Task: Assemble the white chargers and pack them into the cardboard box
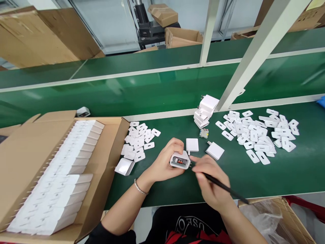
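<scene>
Item: charger shell (179, 160), white, its open end toward you with the board showing, held low over the near middle of the green surface (291, 169).

Grip, left hand (162, 164): clenched around the charger shell.
Grip, right hand (212, 184): grasping a thin black tool (228, 190), its tip just beside the open end at the shell's 3 o'clock.

Adjacent stock, read from the shell:
- flat charger (192, 145) at 12 o'clock, second charger (215, 150) at 2 o'clock, both near
- loose board (203, 133) at 1 o'clock
- leaning stack (205, 112) of shells beyond it
- left cap pile (139, 139) at 10 o'clock, right cap pile (256, 135) at 2 o'clock, well apart
- empty sleeve (124, 166) at 9 o'clock
- carton (27, 149) of packed rows at 8 o'clock

Hazards, as judged:
- Tool tip so close to the bare board: a slip of your right hand could scratch or bend a part inside.
- Squeezing too hard with your left hand could flex the thin shell walls.
- Your right forearm hangs over the near edge, so a wide sweep toward 2 o'clock could knock the second charger or scatter caps.
- The leaning stack looks unsteady, and a bump to the surface could topple it onto the loose board.
</scene>
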{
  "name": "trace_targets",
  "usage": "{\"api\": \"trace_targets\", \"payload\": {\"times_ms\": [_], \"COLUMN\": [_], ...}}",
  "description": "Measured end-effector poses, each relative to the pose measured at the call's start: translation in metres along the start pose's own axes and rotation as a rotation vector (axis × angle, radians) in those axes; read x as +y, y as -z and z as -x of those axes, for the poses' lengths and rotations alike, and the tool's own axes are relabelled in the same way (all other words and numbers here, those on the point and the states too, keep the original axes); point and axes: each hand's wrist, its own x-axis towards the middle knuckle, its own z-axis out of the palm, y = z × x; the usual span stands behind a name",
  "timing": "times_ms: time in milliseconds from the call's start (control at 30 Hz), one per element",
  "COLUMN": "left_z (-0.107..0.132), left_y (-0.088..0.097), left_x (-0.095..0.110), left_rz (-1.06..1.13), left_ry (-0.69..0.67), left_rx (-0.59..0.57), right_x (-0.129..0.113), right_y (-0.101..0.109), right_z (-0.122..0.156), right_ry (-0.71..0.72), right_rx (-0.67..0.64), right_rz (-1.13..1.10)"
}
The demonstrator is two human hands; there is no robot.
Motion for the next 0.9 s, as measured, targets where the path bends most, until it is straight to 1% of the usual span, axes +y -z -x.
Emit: {"api": "trace_targets", "payload": {"times_ms": [67, 100, 133, 167, 233, 300, 333, 400, 467, 500, 533, 567, 600, 633, 667, 700, 733, 767, 800, 833, 900], "left_z": [0.0, -0.001, -0.001, -0.002, -0.003, -0.004, -0.004, -0.003, -0.002, -0.002, -0.001, 0.0, 0.001, 0.002, 0.002, 0.003, 0.003, 0.003, 0.002, 0.001, -0.002], "left_y": [0.001, 0.002, 0.003, 0.004, 0.005, 0.004, 0.003, 0.001, -0.002, -0.003, -0.005, -0.007, -0.009, -0.011, -0.013, -0.016, -0.02, -0.023, -0.026, -0.029, -0.034], "left_x": [-0.005, -0.007, -0.008, -0.01, -0.011, -0.012, -0.012, -0.012, -0.012, -0.012, -0.013, -0.014, -0.017, -0.019, -0.023, -0.028, -0.033, -0.038, -0.044, -0.049, -0.058], "left_rz": [-0.01, -0.011, -0.009, -0.006, -0.008, -0.014, -0.017, -0.02, -0.024, -0.028, -0.034, -0.04, -0.045, -0.047, -0.047, -0.044, -0.041, -0.041, -0.046, -0.057, -0.096], "left_ry": [0.046, 0.074, 0.102, 0.128, 0.165, 0.189, 0.201, 0.225, 0.248, 0.26, 0.275, 0.295, 0.317, 0.343, 0.376, 0.415, 0.464, 0.522, 0.585, 0.642, 0.713], "left_rx": [0.073, 0.123, 0.176, 0.224, 0.295, 0.326, 0.33, 0.324, 0.308, 0.303, 0.299, 0.296, 0.299, 0.303, 0.313, 0.329, 0.35, 0.377, 0.402, 0.429, 0.476], "right_x": [0.004, 0.008, 0.012, 0.018, 0.033, 0.049, 0.056, 0.068, 0.076, 0.081, 0.087, 0.095, 0.105, 0.117, 0.131, 0.146, 0.162, 0.177, 0.191, 0.204, 0.226], "right_y": [0.012, 0.021, 0.032, 0.045, 0.071, 0.096, 0.107, 0.124, 0.139, 0.147, 0.157, 0.169, 0.183, 0.2, 0.219, 0.238, 0.257, 0.274, 0.289, 0.301, 0.319], "right_z": [0.001, 0.0, -0.003, -0.006, -0.013, -0.017, -0.018, -0.019, -0.02, -0.023, -0.029, -0.037, -0.047, -0.06, -0.075, -0.091, -0.108, -0.124, -0.14, -0.154, -0.178], "right_ry": [0.008, -0.003, -0.028, -0.055, -0.088, -0.056, -0.036, -0.002, 0.016, 0.016, 0.006, -0.012, -0.043, -0.089, -0.157, -0.268, -0.419, -0.551, -0.605, -0.645, -0.675], "right_rx": [0.172, 0.2, 0.166, 0.081, -0.142, -0.305, -0.372, -0.5, -0.604, -0.624, -0.606, -0.546, -0.448, -0.312, -0.163, -0.019, 0.087, 0.156, 0.194, 0.217, 0.243], "right_rz": [0.033, 0.11, 0.228, 0.376, 0.697, 0.966, 1.062, 1.152, 1.115, 1.066, 1.021, 0.992, 0.98, 0.999, 1.031, 1.054, 1.065, 1.077, 1.088, 1.095, 1.106]}}
